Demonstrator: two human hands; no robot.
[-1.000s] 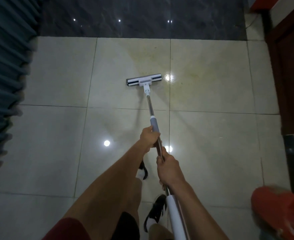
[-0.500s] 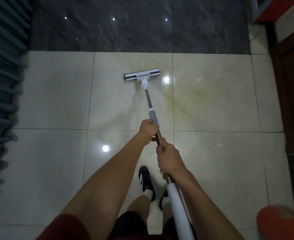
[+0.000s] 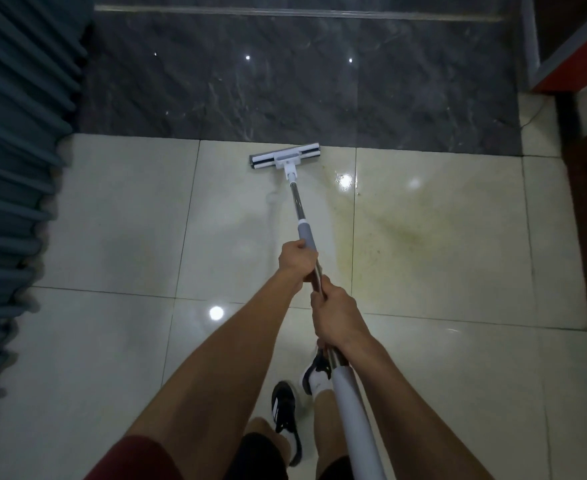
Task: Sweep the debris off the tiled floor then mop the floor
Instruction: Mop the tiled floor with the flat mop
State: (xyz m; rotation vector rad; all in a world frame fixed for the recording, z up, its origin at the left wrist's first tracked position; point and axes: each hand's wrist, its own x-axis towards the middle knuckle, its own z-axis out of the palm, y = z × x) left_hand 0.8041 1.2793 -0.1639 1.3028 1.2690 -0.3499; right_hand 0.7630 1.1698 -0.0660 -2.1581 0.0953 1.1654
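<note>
Both hands are closed around the mop handle [image 3: 300, 216]: the left hand [image 3: 297, 259] wraps it just below the grey collar, and the right hand [image 3: 337, 315] wraps it directly behind, the two nearly touching. The mop head [image 3: 284, 156] lies flat on the pale tiled floor [image 3: 118, 216], at the seam where the pale tiles meet the dark marble strip [image 3: 285, 81], with the handle sloping back toward the person. No loose debris can be made out on the tiles in view, so the sweeping stage appears complete and the mopping stage is under way. A wet sheen shows beside the handle, while a yellowish stain [image 3: 399, 233] spreads over the tile to the right of the mop (it looks unwiped, though dim light makes this uncertain). Judged from this, the stained tile and the nearer tiles around the shoes [image 3: 285, 415] remain to be mopped.
</note>
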